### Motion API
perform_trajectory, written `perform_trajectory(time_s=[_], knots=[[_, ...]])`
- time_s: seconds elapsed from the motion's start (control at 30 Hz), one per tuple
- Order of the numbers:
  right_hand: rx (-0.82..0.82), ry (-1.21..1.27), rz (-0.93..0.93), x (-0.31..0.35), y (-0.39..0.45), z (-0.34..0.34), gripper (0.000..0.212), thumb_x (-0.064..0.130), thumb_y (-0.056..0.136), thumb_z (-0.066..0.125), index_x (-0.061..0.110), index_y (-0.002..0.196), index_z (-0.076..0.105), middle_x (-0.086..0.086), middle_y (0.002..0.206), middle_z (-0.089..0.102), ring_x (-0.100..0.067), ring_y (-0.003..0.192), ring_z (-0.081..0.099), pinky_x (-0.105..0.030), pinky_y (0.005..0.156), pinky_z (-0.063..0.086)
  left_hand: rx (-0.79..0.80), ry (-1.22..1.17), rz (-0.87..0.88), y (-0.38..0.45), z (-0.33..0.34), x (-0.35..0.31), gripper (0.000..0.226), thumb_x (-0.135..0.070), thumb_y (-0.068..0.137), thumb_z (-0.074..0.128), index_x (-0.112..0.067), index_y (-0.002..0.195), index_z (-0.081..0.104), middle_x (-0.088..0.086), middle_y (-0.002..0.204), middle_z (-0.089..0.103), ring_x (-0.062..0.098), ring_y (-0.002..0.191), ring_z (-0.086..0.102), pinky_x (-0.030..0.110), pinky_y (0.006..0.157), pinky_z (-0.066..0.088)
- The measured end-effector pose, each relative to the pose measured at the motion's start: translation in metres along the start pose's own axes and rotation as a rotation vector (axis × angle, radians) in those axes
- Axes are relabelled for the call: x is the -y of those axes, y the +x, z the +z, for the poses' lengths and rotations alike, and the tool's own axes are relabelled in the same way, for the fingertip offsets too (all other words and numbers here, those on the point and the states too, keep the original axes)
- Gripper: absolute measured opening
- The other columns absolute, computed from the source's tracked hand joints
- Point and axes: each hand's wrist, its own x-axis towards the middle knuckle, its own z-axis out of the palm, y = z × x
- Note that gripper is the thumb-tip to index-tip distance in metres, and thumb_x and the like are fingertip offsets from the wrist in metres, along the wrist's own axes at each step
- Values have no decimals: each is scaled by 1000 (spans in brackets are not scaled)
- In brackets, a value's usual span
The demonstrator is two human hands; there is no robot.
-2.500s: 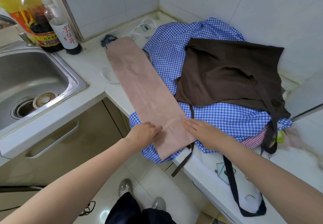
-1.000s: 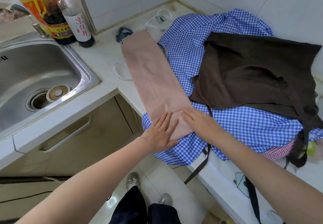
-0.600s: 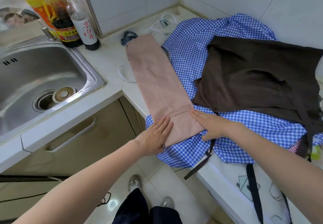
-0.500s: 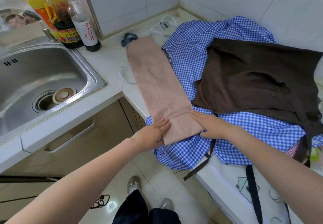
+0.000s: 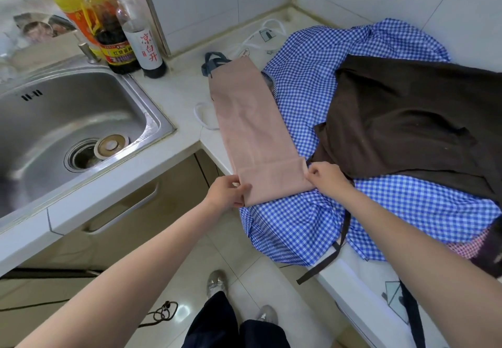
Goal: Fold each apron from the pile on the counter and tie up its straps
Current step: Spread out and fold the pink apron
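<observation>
A long, narrow, folded pink cloth apron (image 5: pixel 255 133) lies lengthwise on the pale stone counter (image 5: pixel 179 95), its far end near the tiled back wall and its near end at the counter's front edge. Its right side overlaps a blue-and-white checked apron (image 5: pixel 307 76) spread beneath it. A dark brown apron (image 5: pixel 407 119) lies crumpled on top of the checked one, to the right of the pink strip, with a brown strap (image 5: pixel 328 255) hanging over the counter edge.

The left hand (image 5: pixel 225 191) pinches the near left corner of the pink apron, fingers curled onto the cloth. The right hand (image 5: pixel 324 176) grips the near right edge, fingers curled, at a crease that crosses the strip.

A blue strap loop (image 5: pixel 214 60) shows at the far end of the pink apron, and a white cord (image 5: pixel 202 115) lies beside its left edge. To the left sits a stainless steel sink (image 5: pixel 68 119) with a round strainer plug (image 5: pixel 111 144) by the drain. Sauce and oil bottles (image 5: pixel 116 38) stand behind the sink.
</observation>
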Motion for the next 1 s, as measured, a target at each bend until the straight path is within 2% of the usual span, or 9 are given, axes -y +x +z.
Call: perform_trajectory(time_s=[0.1,0.2,0.33,0.5,0.57,0.67,0.77,0.9,1.0], knots=[[-11,-178,50,14,-2,4,21,21,98,38,15,83,53,-21,106,57,-34,100,57,-35,75,39,-154,544,107,-1,-6,-7,36,-33,87,63,-8,109,51,4,89,67,20,72,65,32,64,50],[-7,-391,24,19,-6,7,29,14,98,35,4,124,45,-22,125,52,-37,113,52,-38,84,42,-241,1265,430,-4,-4,-16,56,-34,85,60,-14,131,34,4,120,47,25,106,52,31,80,38],[-3,-536,16,26,-5,5,34,10,97,33,4,129,40,-21,129,51,-36,117,51,-38,90,41,54,1530,637,8,15,-17,68,-22,95,46,-10,149,7,12,155,10,26,142,16,36,112,18],[-239,-696,-396,25,-5,14,56,-2,69,70,5,123,57,-15,114,62,-34,97,62,-38,67,52,221,1622,542,21,18,-14,77,-15,94,45,-4,148,-9,17,157,-7,28,145,1,38,117,12],[-176,-767,-601,19,-5,17,71,-2,55,79,3,123,60,-17,127,58,-31,113,59,-40,78,54,238,1673,567,20,12,-12,78,-15,96,44,-5,147,-15,17,156,-12,26,146,-3,35,118,8],[90,-834,-556,7,0,16,86,-6,84,53,5,150,-1,-9,159,-7,-21,147,-1,-35,114,22,215,1644,608,19,4,-3,76,-10,97,39,-4,145,-19,17,155,-16,25,145,-8,33,118,1],[299,-844,-476,10,9,2,95,-6,83,52,4,146,-18,-8,154,-24,-20,145,-15,-31,119,10,192,1505,633,15,0,2,74,-16,96,41,-3,147,-13,17,156,-12,24,146,-6,27,115,-8],[460,-573,-394,15,18,-9,97,-4,83,56,10,149,-15,-1,156,-22,-15,146,-6,-26,115,22,130,1098,604,10,-14,5,68,-29,93,52,-14,150,17,2,157,17,14,144,17,18,113,9],[309,-170,-292,14,23,-13,74,1,85,60,12,149,24,-8,154,25,-22,133,38,-21,98,36,-102,963,621,13,-20,0,40,-19,92,55,-16,132,54,9,122,64,28,109,60,32,98,41]])
